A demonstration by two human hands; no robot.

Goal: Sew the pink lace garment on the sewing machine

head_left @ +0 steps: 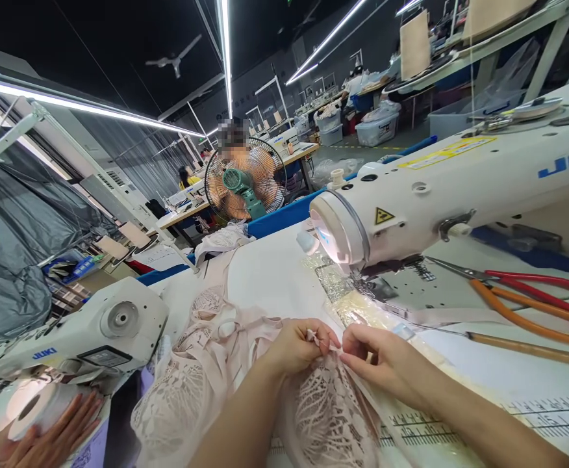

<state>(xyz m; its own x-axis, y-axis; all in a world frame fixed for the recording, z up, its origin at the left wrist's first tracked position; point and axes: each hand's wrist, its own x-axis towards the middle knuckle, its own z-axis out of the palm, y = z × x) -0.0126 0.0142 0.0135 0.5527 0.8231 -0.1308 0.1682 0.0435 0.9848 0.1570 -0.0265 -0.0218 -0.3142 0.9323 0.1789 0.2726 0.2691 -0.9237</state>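
A pale pink lace bra [323,409] hangs below my hands at the table's front. My left hand [299,348] is closed, with a narrow end of the bra's fabric pinched between thumb and fingers. Close beside it, fingertips nearly touching, my right hand [375,354] pinches the same narrow end; the exact spot is partly hidden by the fingers. More lace bras [187,370] with straps lie heaped to the left of my forearm. The white sewing machine head [343,227] stands just beyond my right hand, its lamp lit.
Red-handled scissors [532,279], orange-handled scissors [513,312] and a wooden-handled tool [523,346] lie at right. A printed ruler [547,416] runs along the table. At left, another person's hands [65,429] hold a white roll [45,409] by a second sewing machine [80,331]. A fan [245,179] stands beyond.
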